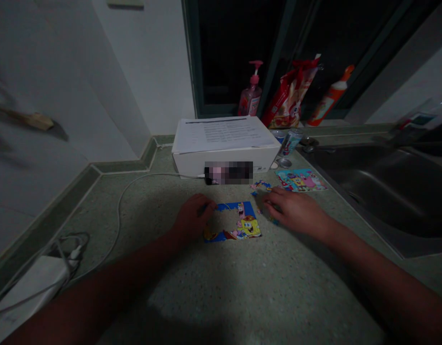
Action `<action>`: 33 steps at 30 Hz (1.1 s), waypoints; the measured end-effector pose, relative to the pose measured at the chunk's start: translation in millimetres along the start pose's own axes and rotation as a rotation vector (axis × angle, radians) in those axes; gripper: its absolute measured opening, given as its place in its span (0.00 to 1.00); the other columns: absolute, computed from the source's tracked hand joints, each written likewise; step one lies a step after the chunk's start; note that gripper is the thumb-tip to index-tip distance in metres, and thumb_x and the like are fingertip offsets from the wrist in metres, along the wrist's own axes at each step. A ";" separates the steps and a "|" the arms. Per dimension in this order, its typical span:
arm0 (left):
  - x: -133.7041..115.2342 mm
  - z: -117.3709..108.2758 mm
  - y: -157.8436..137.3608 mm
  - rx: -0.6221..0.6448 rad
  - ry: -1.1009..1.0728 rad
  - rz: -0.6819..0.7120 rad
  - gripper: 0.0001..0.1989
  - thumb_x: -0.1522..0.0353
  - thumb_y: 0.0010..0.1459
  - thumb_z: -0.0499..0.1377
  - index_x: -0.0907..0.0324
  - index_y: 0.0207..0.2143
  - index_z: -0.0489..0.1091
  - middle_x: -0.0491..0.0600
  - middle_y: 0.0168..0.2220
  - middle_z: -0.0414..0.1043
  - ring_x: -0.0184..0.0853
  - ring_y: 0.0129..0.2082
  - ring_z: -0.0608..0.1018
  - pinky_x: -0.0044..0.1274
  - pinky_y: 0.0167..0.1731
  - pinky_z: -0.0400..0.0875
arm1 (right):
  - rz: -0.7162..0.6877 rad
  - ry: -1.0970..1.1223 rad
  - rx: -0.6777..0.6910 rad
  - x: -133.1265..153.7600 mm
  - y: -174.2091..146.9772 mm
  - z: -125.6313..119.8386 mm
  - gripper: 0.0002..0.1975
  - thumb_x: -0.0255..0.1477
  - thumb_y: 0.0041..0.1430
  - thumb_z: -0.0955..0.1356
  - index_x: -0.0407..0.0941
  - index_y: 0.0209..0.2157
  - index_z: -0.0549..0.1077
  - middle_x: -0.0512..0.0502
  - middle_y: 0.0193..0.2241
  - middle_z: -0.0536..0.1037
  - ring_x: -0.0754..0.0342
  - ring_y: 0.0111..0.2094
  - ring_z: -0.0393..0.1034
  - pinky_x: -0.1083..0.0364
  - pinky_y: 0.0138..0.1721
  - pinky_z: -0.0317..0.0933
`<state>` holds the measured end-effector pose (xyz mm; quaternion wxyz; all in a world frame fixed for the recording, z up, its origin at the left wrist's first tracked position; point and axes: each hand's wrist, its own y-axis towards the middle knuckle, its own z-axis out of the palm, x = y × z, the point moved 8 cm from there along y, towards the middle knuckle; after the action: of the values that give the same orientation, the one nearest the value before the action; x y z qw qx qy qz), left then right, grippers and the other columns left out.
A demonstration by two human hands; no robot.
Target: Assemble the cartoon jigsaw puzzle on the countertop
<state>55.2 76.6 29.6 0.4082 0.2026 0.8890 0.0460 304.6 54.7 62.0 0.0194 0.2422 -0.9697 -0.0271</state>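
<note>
A partly assembled jigsaw puzzle (250, 226) lies flat on the counter, with cartoon figures on blue and an open middle where the counter shows through. At its left edge rests my left hand (195, 216), thumb and forefinger a little apart; the hand hides part of that edge. My right hand (295, 210) is low over loose puzzle pieces (261, 184) to the right of the puzzle. Its thumb and fingers are bent with a gap between them, and I see nothing held. Behind this hand lies a colourful cartoon picture card (303, 180).
A white box (224, 158) with a printed sheet on top stands behind the puzzle, a partly blurred-out dark device before it. A white cable (119, 211) runs left to a power strip (34, 282). A can (290, 143) stands near the metal sink (379, 191) at right.
</note>
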 end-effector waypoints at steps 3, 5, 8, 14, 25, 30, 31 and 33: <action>0.0 0.1 -0.4 -0.001 -0.010 0.010 0.12 0.65 0.69 0.55 0.57 0.33 0.74 0.48 0.34 0.74 0.38 0.38 0.77 0.31 0.43 0.73 | 0.034 -0.018 0.060 -4.5 0.6 8.0 0.17 0.32 0.74 0.60 0.43 0.42 0.79 0.39 0.39 0.80 0.46 0.38 0.77 0.50 0.37 0.66; 0.0 0.4 -0.5 0.002 -0.011 0.008 0.12 0.65 0.69 0.55 0.57 0.33 0.74 0.48 0.34 0.74 0.38 0.38 0.77 0.31 0.43 0.73 | 0.046 -0.025 0.084 -5.4 0.9 11.9 0.17 0.32 0.74 0.59 0.43 0.44 0.79 0.38 0.41 0.80 0.45 0.39 0.77 0.49 0.38 0.67; 0.3 0.4 -0.4 0.002 -0.009 0.001 0.12 0.64 0.69 0.55 0.56 0.32 0.73 0.48 0.34 0.75 0.38 0.38 0.77 0.31 0.43 0.73 | 0.062 -0.034 0.103 -6.3 1.0 14.8 0.17 0.32 0.75 0.60 0.44 0.46 0.79 0.39 0.42 0.81 0.45 0.41 0.78 0.49 0.39 0.67; 0.2 0.7 0.4 0.003 -0.011 0.006 0.12 0.65 0.69 0.55 0.55 0.33 0.74 0.48 0.34 0.75 0.38 0.38 0.77 0.31 0.44 0.73 | 0.069 -0.022 0.083 -8.6 0.3 16.1 0.15 0.31 0.73 0.62 0.45 0.45 0.80 0.39 0.42 0.82 0.46 0.38 0.78 0.50 0.37 0.67; 1.2 0.9 0.5 0.005 0.004 0.005 0.12 0.65 0.69 0.55 0.56 0.33 0.74 0.48 0.34 0.75 0.37 0.37 0.77 0.31 0.43 0.73 | 0.064 -0.032 0.100 -9.6 0.0 17.6 0.15 0.30 0.74 0.61 0.44 0.46 0.79 0.38 0.42 0.82 0.44 0.40 0.79 0.47 0.38 0.70; 1.4 0.8 0.0 0.000 -0.002 0.001 0.12 0.64 0.69 0.55 0.56 0.34 0.74 0.48 0.34 0.75 0.38 0.38 0.77 0.31 0.44 0.73 | 0.075 -0.057 0.119 -9.2 -0.2 18.4 0.16 0.31 0.74 0.60 0.44 0.45 0.79 0.38 0.42 0.82 0.44 0.40 0.79 0.48 0.37 0.69; 1.4 0.9 0.0 0.001 -0.001 0.001 0.12 0.64 0.69 0.54 0.56 0.34 0.74 0.48 0.35 0.75 0.38 0.38 0.77 0.31 0.43 0.73 | 0.075 -0.056 0.119 -8.9 -0.3 18.2 0.16 0.31 0.74 0.60 0.44 0.45 0.79 0.38 0.42 0.82 0.44 0.40 0.79 0.48 0.37 0.69; 1.7 1.2 0.0 0.005 0.007 -0.004 0.13 0.64 0.69 0.54 0.56 0.33 0.74 0.48 0.34 0.75 0.38 0.38 0.77 0.31 0.43 0.73 | 0.076 -0.050 0.116 -8.7 -0.5 17.2 0.17 0.31 0.73 0.60 0.44 0.45 0.79 0.37 0.42 0.82 0.43 0.40 0.79 0.47 0.37 0.69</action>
<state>55.2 77.2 27.6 0.4047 0.2018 0.8908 0.0437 311.6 59.2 44.7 -0.0181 0.2050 -0.9783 0.0239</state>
